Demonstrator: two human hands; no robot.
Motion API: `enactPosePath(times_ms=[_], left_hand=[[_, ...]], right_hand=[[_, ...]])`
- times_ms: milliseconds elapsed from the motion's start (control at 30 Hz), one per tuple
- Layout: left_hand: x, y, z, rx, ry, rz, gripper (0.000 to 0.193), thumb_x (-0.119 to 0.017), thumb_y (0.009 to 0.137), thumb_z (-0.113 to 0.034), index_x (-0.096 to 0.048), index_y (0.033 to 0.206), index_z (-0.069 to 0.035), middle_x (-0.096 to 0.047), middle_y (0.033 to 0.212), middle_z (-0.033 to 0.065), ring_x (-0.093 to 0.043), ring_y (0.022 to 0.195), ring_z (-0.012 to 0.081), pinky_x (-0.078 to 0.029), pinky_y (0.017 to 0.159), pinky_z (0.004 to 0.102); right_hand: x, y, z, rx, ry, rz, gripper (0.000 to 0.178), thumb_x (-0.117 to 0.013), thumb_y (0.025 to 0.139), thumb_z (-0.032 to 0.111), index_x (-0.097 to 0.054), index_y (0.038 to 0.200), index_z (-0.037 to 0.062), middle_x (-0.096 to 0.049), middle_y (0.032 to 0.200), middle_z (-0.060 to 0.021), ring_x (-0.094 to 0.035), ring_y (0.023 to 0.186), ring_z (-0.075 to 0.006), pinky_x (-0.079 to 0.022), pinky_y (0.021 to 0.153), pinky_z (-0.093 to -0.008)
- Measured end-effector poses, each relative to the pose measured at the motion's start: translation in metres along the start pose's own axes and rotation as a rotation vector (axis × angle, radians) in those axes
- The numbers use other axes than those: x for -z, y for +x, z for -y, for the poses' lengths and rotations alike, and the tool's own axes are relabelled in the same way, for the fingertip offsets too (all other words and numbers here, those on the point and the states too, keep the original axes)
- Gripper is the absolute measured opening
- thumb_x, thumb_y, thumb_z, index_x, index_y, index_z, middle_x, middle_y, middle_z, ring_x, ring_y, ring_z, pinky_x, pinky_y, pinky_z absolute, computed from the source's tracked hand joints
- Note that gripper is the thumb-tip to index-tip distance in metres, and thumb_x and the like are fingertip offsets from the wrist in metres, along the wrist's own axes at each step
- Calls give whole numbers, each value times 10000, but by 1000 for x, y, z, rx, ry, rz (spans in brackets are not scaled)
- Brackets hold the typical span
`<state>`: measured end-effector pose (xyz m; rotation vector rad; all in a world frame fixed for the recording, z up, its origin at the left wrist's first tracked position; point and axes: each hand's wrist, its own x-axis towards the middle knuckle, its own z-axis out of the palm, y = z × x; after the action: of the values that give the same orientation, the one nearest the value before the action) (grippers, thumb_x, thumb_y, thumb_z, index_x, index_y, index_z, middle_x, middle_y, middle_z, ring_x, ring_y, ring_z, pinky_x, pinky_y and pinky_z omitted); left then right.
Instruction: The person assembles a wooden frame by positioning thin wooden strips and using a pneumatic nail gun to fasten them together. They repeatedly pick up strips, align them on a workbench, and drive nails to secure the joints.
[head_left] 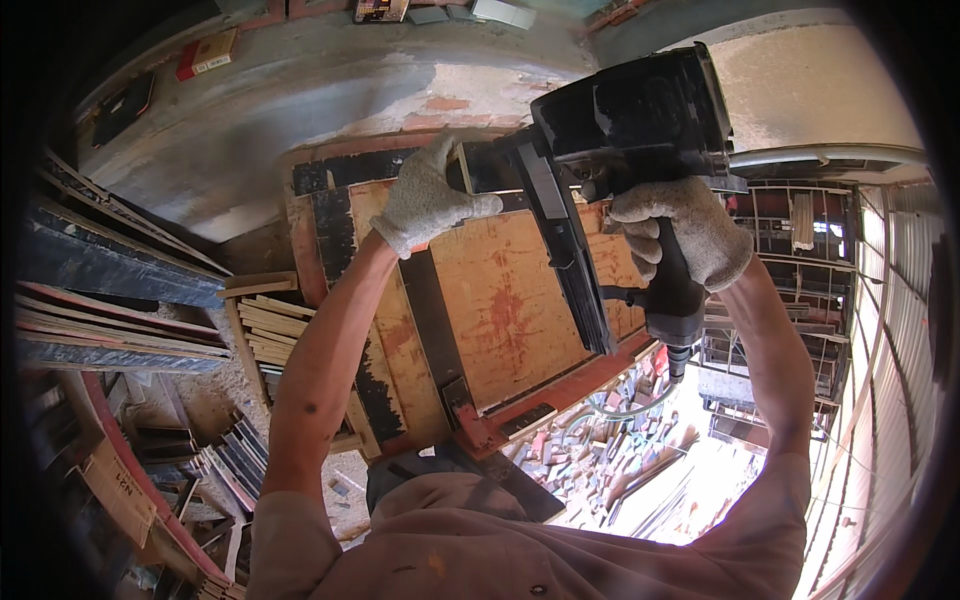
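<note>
My right hand point(690, 225), in a grey knitted work glove, is wrapped round the handle of a black nail gun point(635, 115). The gun is raised above the far right part of a wooden panel point(510, 290), and its long slanted magazine point(565, 250) points back toward me. My gloved left hand point(435, 195) is at the panel's far edge. Its thumb and fingers straddle the pale cut end of a black-faced wood strip point(485, 165). The gun covers the strip's right end. Dark bands and a reddish frame run along the panel, which has red stains on its face.
Stacked black-faced boards point(120, 250) lean at the left, with pale slats point(270, 335) beside the panel. A hose point(630, 410) loops below the gun. Wood offcuts point(590, 440) cover the floor at the near right. A metal rack point(785, 270) stands at the right; a wall rises behind.
</note>
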<state>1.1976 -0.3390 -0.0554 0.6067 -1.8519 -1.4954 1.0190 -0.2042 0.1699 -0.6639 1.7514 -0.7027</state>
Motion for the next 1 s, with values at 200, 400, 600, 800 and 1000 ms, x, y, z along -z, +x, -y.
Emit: enactPosePath(times_ms=[200, 400, 600, 800, 1000], left_hand=[[-6, 1, 18, 11, -193, 26, 768, -942, 643, -282, -590, 1294, -76, -682, 1148, 122, -659, 1057, 256, -512, 936, 365], [-23, -4, 42, -184, 81, -211, 746, -908, 697, -171, -560, 1349, -66, -695, 1147, 117, -679, 1002, 269, -529, 916, 360], [-23, -5, 49, -86, 110, -186, 615, -751, 692, -41, -582, 1283, -69, -678, 1116, 186, -677, 1021, 345, -550, 879, 364], [-20, -5, 49, -96, 116, -202, 587, -745, 672, -39, -605, 1242, -55, -700, 1064, 191, -705, 941, 353, -575, 802, 386], [-23, 0, 52, -142, 108, -218, 538, -727, 692, -47, -631, 1221, -75, -711, 1032, 164, -717, 948, 304, -581, 787, 371]], right_hand=[[2, 0, 3, 24, 23, 11, 135, -709, 847, 114, -680, 876, -15, -509, 614, 0, -584, 487, -129, -515, 416, -295], [23, 3, -8, 250, -320, 190, 78, -668, 883, 60, -701, 931, 8, -501, 614, 21, -516, 475, -85, -457, 439, -255], [23, 13, -11, 119, -410, 254, 169, -664, 961, 149, -747, 1081, 64, -502, 648, 36, -422, 536, -57, -353, 493, -237], [29, 21, -13, -17, -400, 284, 240, -608, 996, 194, -745, 1152, 72, -484, 654, 49, -394, 558, -46, -316, 495, -235], [44, 21, -23, -43, -570, 221, 796, -709, 815, 569, -608, 1336, -23, -557, 832, -8, -505, 686, -81, -377, 553, -253]])
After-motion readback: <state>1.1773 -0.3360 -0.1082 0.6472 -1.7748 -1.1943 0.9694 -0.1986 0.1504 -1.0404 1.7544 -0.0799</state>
